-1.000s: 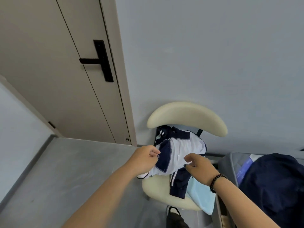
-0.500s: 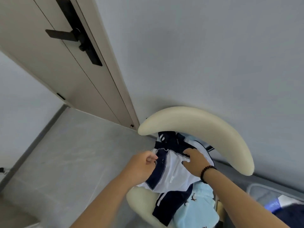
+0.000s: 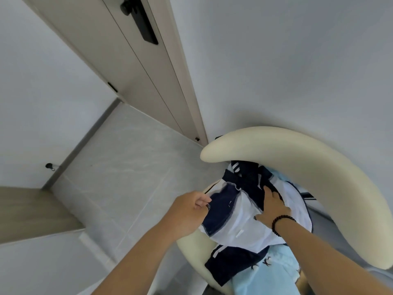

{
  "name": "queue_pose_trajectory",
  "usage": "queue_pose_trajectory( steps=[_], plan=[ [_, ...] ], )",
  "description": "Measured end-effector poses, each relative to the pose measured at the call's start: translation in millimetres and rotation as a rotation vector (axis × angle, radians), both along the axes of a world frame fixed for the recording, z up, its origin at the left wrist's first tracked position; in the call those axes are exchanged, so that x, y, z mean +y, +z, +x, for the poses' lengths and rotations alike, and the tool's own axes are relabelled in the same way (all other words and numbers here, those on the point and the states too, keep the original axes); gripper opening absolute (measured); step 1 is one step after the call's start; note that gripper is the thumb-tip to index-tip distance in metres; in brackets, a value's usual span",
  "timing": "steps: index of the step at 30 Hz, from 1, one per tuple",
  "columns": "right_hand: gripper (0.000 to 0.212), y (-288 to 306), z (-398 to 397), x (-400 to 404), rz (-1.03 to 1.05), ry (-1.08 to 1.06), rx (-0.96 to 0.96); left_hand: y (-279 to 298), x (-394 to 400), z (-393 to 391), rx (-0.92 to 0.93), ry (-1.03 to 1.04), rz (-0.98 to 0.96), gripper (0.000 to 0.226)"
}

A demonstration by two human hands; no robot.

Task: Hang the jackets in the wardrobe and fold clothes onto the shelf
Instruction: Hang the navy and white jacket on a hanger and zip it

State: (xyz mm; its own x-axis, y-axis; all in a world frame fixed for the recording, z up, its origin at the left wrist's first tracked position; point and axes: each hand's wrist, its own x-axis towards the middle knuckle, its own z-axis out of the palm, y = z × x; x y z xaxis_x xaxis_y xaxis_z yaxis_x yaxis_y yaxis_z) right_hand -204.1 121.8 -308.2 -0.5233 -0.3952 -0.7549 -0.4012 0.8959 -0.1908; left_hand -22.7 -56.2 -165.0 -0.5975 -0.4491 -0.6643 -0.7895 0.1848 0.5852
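Left hand (image 3: 189, 211) pinches jacket (image 3: 236, 218); right hand (image 3: 274, 207) presses it.

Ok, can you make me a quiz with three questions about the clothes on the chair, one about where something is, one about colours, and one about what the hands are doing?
1. Where does the light blue garment lie?
A. On the floor by the door
B. On the chair seat, partly under the navy and white garment
C. Over the chair's backrest

2. Which colours has the garment under the hands?
A. Red and yellow
B. All green
C. Navy and white

3. What is the left hand doing?
A. Pinching the garment's edge
B. Hanging free at the person's side
C. Holding the door handle

Answers: 1 B, the navy and white garment overlaps it on the cream chair. 2 C, dark blue panels and white cloth show. 3 A, its fingers are curled on the navy edge, while the right hand lies flat on the cloth.
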Motion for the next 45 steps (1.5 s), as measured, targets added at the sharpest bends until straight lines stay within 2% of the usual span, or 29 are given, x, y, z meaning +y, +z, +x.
queue_pose_trajectory(
  steps=[5,7,9,12,15,18,21,25,30,33,35,36,37,40,45],
  plan=[
    [0.037,19,11,-8,-0.097,-0.009,-0.125,3,6,8,-0.012,0.030,0.040,0.025],
    [0.024,40,17,-18,-0.194,-0.113,-0.208,5,9,12,-0.010,0.032,0.051,0.025],
    [0.025,68,24,-30,-0.302,-0.212,-0.311,9,15,20,-0.016,0.031,0.073,0.026],
    [0.027,116,34,-48,-0.424,-0.164,-0.380,17,25,35,-0.012,0.066,0.118,0.040],
    [0.025,171,48,-66,-0.544,-0.026,-0.332,27,33,52,0.039,0.138,0.135,0.059],
    [0.014,230,67,-80,-0.665,0.066,-0.273,38,33,70,0.106,0.198,0.138,0.082],
    [0.016,284,95,-87,-0.761,0.063,-0.261,53,33,91,0.172,0.267,0.149,0.099],
    [0.016,350,138,-91,-0.874,0.063,-0.235,84,35,120,0.321,0.386,0.162,0.112],
    [0.015,421,212,-94,-1.027,0.058,-0.179,131,46,166,0.488,0.347,0.109,0.097],
    [0.017,456,267,-94,-1.156,0.012,-0.184,152,54,211,0.535,0.214,0.016,0.070],
    [0.018,477,303,-92,-1.260,-0.016,-0.177,160,56,247,0.529,0.170,-0.080,0.044],
    [0.014,486,320,-91,-1.306,-0.026,-0.171,166,57,266,0.518,0.192,-0.127,0.030],
    [0.009,494,335,-89,-1.351,-0.042,-0.167,172,56,285,0.522,0.244,-0.157,0.027],
    [0.012,510,368,-82,-1.471,-0.116,-0.199,193,49,336,0.613,0.386,-0.247,0.038],
    [0.026,506,403,-71,-1.519,-0.212,-0.214,246,45,398,0.766,0.594,-0.303,0.026]
  ],
)
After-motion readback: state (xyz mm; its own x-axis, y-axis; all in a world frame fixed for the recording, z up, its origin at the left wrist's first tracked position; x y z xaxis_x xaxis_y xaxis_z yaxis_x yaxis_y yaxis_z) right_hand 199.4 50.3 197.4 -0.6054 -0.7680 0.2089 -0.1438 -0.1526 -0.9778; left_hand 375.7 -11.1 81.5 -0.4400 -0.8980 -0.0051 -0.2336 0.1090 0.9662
